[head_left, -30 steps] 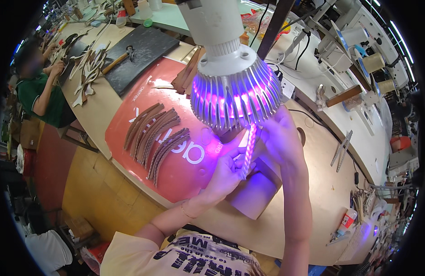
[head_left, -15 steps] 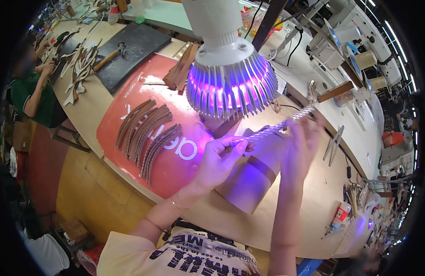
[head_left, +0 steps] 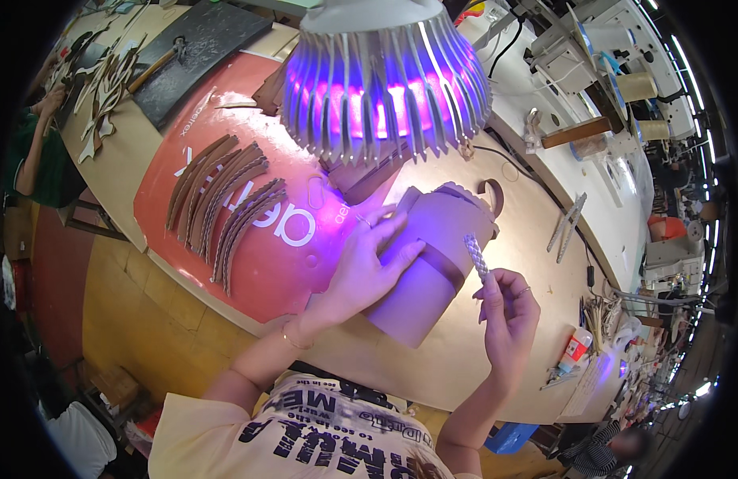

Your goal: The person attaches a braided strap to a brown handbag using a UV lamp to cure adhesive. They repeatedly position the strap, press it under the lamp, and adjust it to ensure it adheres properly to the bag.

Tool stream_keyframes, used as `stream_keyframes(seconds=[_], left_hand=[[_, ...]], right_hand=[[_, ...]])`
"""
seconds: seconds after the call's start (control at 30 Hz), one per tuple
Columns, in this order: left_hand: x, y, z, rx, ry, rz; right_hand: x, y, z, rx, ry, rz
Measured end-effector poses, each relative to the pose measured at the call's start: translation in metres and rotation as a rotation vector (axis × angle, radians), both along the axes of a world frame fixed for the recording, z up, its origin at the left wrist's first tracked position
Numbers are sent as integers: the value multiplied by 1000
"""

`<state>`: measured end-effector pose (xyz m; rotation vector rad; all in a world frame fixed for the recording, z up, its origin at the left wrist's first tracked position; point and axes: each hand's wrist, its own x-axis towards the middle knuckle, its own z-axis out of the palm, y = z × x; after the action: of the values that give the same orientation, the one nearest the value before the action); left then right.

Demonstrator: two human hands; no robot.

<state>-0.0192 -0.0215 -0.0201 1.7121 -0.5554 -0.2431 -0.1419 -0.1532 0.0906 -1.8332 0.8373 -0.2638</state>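
My right hand (head_left: 511, 315) pinches one end of a short braided strip (head_left: 475, 254), which points up and away from the fingers. My left hand (head_left: 365, 267) lies along the left side of a brown cylinder-shaped form (head_left: 405, 307), its fingers stretched out and no object visible in it. Around the form runs a darker brown band (head_left: 442, 265), close to my left fingertips. At the form's far end, a curled brown strip (head_left: 493, 195) sticks out. Over the far side of the work hangs a finned lamp (head_left: 389, 88) glowing violet, which hides part of the table behind it.
Several curved braided strips (head_left: 225, 199) lie on a red sheet (head_left: 281, 279) at the left. Beyond are a black slab (head_left: 201, 60) and a hammer (head_left: 157, 64). To the right are a folding metal ruler (head_left: 567, 226) and a bottle (head_left: 575, 350). A co-worker (head_left: 37, 160) is at far left.
My right hand has come down and nearer with the braided strip, now held at one end only. My left hand has let go of the strip and moved onto the form. The view has shifted.
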Motion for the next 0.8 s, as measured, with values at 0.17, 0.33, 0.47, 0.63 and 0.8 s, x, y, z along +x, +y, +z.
stream_keyframes(seconds=[0.17, 0.33, 0.47, 0.63, 0.8], left_hand=[[-12, 2, -4, -75, 254, -63], [-2, 4, 14, -205, 249, -106], [7, 10, 19, -380, 792, -254], [5, 10, 21, -535, 843, -186], [2, 11, 26, -487, 812, -159]], right_hand=[[4, 1, -11, 97, -67, 69], [15, 3, -17, 186, -109, 108], [21, 7, -15, 146, -37, 169], [29, 16, -18, -13, 22, 174], [31, 17, -20, -79, 86, 170]])
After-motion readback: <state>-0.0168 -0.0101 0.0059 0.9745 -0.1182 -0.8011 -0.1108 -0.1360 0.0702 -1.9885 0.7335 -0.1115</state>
